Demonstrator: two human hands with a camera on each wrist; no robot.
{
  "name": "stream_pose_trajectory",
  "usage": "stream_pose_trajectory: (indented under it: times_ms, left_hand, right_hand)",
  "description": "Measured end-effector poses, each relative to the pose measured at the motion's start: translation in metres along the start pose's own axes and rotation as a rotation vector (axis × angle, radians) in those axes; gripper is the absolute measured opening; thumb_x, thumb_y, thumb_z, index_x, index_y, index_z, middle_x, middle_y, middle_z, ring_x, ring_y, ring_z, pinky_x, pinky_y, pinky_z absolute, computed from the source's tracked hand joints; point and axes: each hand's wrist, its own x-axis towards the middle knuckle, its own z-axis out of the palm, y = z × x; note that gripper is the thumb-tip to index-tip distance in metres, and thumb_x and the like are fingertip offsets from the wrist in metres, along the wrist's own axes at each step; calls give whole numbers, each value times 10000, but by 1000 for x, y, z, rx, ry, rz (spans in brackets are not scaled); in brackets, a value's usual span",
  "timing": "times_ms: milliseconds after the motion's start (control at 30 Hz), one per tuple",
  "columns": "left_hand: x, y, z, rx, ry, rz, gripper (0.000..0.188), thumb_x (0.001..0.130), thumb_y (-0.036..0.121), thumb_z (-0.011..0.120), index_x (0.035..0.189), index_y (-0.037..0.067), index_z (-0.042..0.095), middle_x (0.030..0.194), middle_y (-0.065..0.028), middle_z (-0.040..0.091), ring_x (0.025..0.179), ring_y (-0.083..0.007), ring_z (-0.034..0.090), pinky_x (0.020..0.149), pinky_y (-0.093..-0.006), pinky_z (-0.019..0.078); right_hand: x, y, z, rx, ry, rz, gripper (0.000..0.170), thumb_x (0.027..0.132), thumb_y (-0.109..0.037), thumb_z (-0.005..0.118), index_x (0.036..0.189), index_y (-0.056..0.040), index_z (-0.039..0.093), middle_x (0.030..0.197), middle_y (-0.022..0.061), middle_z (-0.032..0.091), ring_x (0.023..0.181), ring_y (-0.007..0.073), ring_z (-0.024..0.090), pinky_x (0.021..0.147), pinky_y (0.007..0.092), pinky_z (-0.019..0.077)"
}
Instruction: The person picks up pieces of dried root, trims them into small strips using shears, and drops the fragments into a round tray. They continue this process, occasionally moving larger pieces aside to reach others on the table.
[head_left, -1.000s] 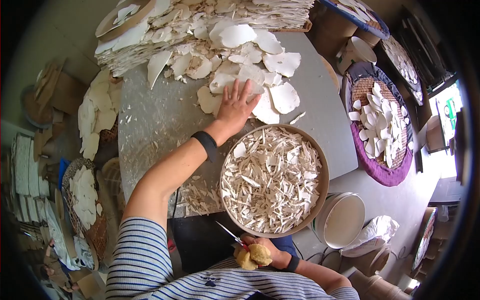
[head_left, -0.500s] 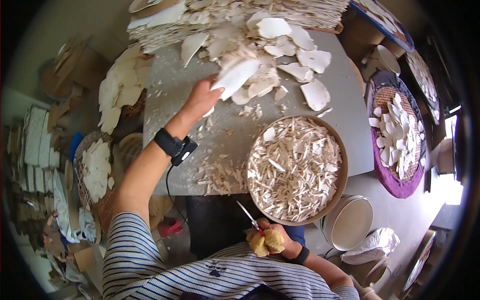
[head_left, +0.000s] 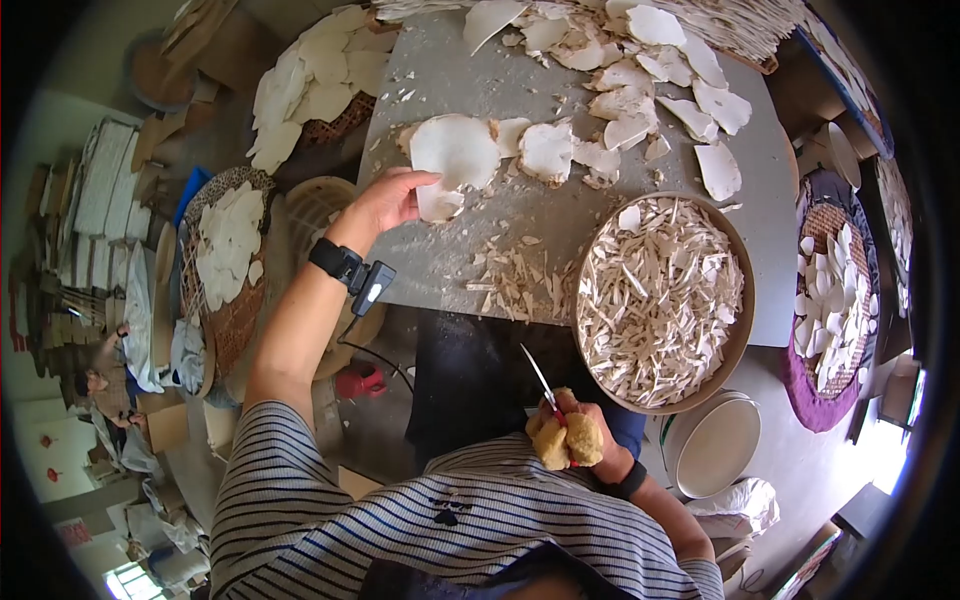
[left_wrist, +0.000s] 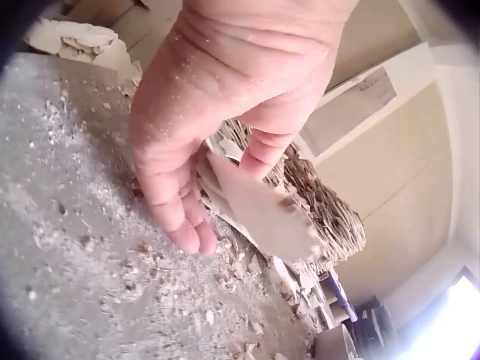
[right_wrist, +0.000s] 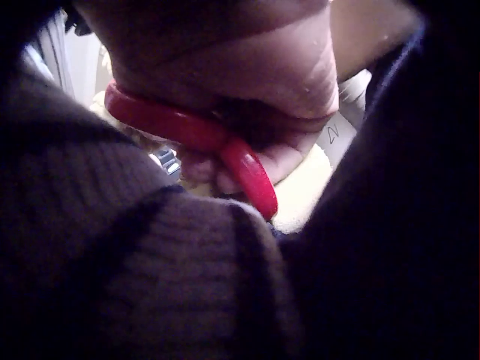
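My left hand (head_left: 385,200) pinches a thin white flat piece (head_left: 455,150) by its near edge, over the left side of the grey table. In the left wrist view, the piece (left_wrist: 266,214) slants between thumb and fingers. More flat pieces (head_left: 546,152) lie in a row just right of it. Low in front of my body, my right hand (head_left: 606,440) grips scissors (head_left: 537,367) with the blades pointing up and left. Yellow foam (head_left: 550,443) wraps around their handles, and red loops (right_wrist: 247,176) show in the right wrist view.
A round tray (head_left: 748,290) full of white slivers (head_left: 660,300) sits at the table's near right. Loose shavings (head_left: 515,280) lie left of it. Overlapping pieces (head_left: 625,100) spread toward the back. A bucket (head_left: 715,450) stands below, and a purple-edged basket (head_left: 815,400) is on the right.
My left hand, earlier spread on the pieces farther back, has picked up a white piece and drawn it nearer and left. The head view has swung left. My right hand keeps its hold on the scissors.
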Motion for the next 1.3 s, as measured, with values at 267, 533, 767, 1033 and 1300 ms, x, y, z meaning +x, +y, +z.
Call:
stream_pose_trajectory:
  times_ms: [267,533,767,1033,1300]
  left_hand:
    - [-6,12,-17,1157,425,557,437,723,218,682,1056,-35,558,1008,-206,607,921,-294,601,772,-334,485]
    - [23,23,9,1496,464,695,679,655,217,747,1206,-43,446,1179,-257,494,1064,-297,515,881,-354,425]
    - [-50,53,9,719,210,369,255,736,101,670,937,-36,593,831,-80,626,791,-121,587,646,-242,460]
    - [-140,-39,51,-77,266,546,530,816,54,580,1254,-63,306,1153,-222,503,1049,-260,544,863,-377,496]
    - [-165,-97,106,-223,203,581,379,852,4,527,1221,15,436,1154,-100,547,1042,-182,546,880,-342,464]
  right_hand:
    - [1,-9,11,224,19,52,58,824,-42,590,844,12,594,897,59,526,818,153,527,725,263,440]
    - [-1,0,5,-274,7,-100,75,804,-65,613,808,6,592,889,73,536,795,167,530,724,284,446]
    - [-3,11,3,-273,12,-101,87,838,-89,571,831,-3,560,861,67,534,762,152,521,692,274,437]
    - [5,8,8,192,-6,-57,127,837,-117,582,912,-18,554,913,53,546,835,145,542,758,274,449]
    - [18,-13,18,-40,-132,-240,268,851,-112,569,1099,-66,481,1068,66,528,1014,162,517,879,283,428]
